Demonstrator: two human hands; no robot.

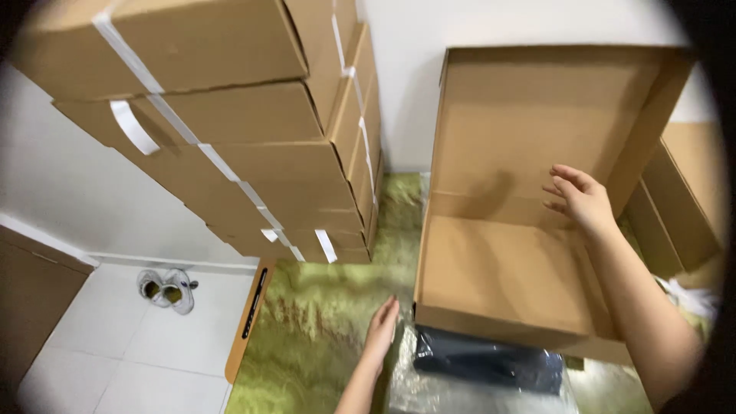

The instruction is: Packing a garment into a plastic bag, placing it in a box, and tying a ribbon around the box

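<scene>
Here, an open cardboard box (506, 276) sits on a green patterned surface (322, 330), its lid standing upright at the back and its tray empty. The right hand (579, 198) reaches in over the right side of the box, fingers spread and slightly curled, resting at or just in front of the crease where lid meets tray; it grips nothing, and whether the fingertips actually touch the cardboard is hard to tell from this angle. The left hand (381, 330) lies flat with fingers together and extended, just beside the box's front left corner, at the edge of a clear plastic bag (460, 387). That bag holds a dark folded item (491, 360), lying directly in front of the box's front wall and partly tucked beneath it.

To the left, a tall stack of closed cardboard boxes (253, 130) bound with white tape leans against the white wall. More flat cardboard (682, 192) stands to the right of the open box. Down on the white tiled floor, a pair of light shoes (166, 289) sits near the baseboard, well apart from both hands.
</scene>
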